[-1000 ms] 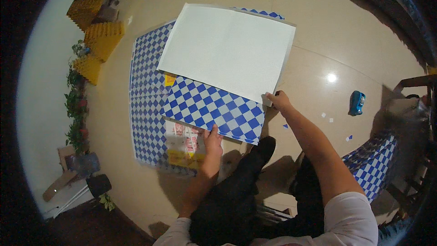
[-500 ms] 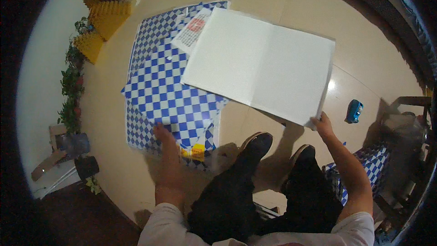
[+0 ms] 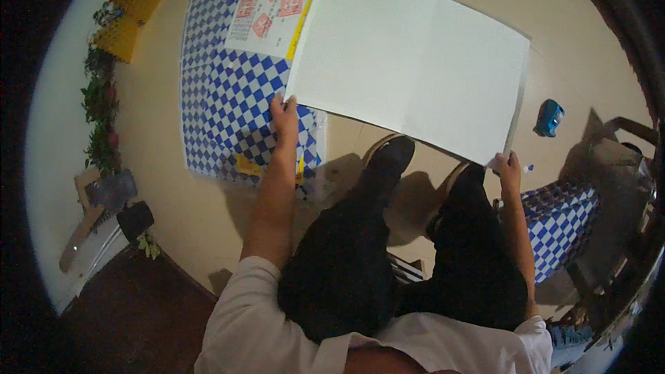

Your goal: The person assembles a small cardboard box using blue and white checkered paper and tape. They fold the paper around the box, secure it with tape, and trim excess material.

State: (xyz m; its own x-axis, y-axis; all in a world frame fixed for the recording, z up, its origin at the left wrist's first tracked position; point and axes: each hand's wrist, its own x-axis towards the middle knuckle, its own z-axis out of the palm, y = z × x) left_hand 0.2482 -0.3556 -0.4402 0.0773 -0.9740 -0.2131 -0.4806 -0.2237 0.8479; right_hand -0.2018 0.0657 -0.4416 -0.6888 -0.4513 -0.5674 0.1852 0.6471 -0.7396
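By clock directions taken from its middle, the white panel (image 3: pixel 415 62) lay up and away from the person's legs, with a faint crease across it. The left hand (image 3: pixel 285 119) was at eight o'clock, thumb and fingers drawn narrow, pinching the panel's near left corner. The right hand (image 3: pixel 509 172), between four and five, was closed on the near right corner. At nine o'clock spread blue-and-white checkered sheets (image 3: pixel 242 90), with a printed paper (image 3: pixel 260 17) bearing red marks on top, right beside the panel's left edge. A dark shoe (image 3: pixel 391 157) stood at six. A small blue object (image 3: pixel 550 118) sat between three and four, near the panel.
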